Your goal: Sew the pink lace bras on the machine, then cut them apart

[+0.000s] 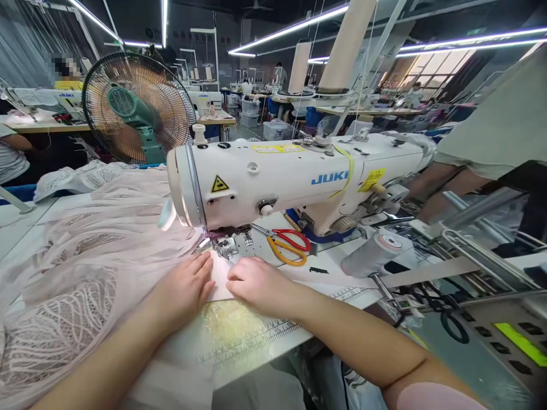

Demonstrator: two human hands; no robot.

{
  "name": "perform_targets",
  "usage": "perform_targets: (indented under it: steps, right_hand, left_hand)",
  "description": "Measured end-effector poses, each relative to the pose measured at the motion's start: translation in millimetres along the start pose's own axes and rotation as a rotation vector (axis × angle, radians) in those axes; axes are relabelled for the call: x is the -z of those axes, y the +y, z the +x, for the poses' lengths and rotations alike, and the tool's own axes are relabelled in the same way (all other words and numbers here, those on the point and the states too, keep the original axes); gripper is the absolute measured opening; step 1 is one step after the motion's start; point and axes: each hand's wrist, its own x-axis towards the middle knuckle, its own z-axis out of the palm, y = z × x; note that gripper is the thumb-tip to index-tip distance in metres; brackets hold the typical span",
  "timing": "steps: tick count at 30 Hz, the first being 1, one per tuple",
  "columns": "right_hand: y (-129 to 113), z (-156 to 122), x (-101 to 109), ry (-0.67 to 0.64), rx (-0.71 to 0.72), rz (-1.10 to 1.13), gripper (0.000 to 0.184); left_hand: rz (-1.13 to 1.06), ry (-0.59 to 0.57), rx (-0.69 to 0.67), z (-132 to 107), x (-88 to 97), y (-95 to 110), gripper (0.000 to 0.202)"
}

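Observation:
My left hand [186, 287] lies flat on pale pink fabric [219, 276] just in front of the needle area of a white sewing machine [239, 182], its fingers stretched out and thumb apart. Close beside it, my right hand [258, 282] is closed, with curled fingers pinching the right edge of that fabric. A pale strip [329, 277] runs from the right side towards this hand; where it ends is hidden. The presser foot [222, 246] stands right beyond the fingertips. Sheer pink fabric with lace [72, 307] spreads in folds over the table to the left.
Scissors with red and orange handles [288, 246] lie on the machine bed, right of the needle area. A grey roll [371, 253] stands at the table's right. Printed ruler marks [256, 336] line the front edge. Behind stand a large fan [137, 111] and thread cones [299, 67]. Another person stands at right.

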Motion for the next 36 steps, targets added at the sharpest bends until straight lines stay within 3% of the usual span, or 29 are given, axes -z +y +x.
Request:
perform_targets:
  steps: [7, 16, 23, 28, 32, 36]
  right_hand:
    - [-5.0, -1.8, 15.0, -0.118, -0.003, 0.052, 0.015]
    - [-9.3, -1.7, 18.5, -0.165, -0.016, 0.085, 0.020]
    - [-3.5, 1.4, 11.0, -0.087, 0.027, 0.163, 0.022]
    - [-5.3, 3.0, 3.2, -0.022, 0.045, 0.180, 0.028]
    - [-8.2, 3.9, 1.3, -0.056, 0.066, 0.182, 0.028]
    - [-9.5, 4.2, -0.5, -0.059, 0.104, 0.182, 0.034]
  left_hand:
    - [-0.026, -0.019, -0.012, 8.2, 1.0, -4.2, 0.048]
    - [0.008, -0.023, -0.060, 9.7, -2.2, -11.0, 0.050]
    - [-0.005, 0.009, -0.084, 17.4, -3.5, -27.5, 0.043]
    - [0.005, 0.101, -0.239, 14.6, 13.6, -8.7, 0.033]
    - [-0.046, -0.010, -0.172, 4.4, 19.5, 10.8, 0.028]
    - [-0.029, -0.059, -0.088, -1.5, 16.8, 12.6, 0.032]
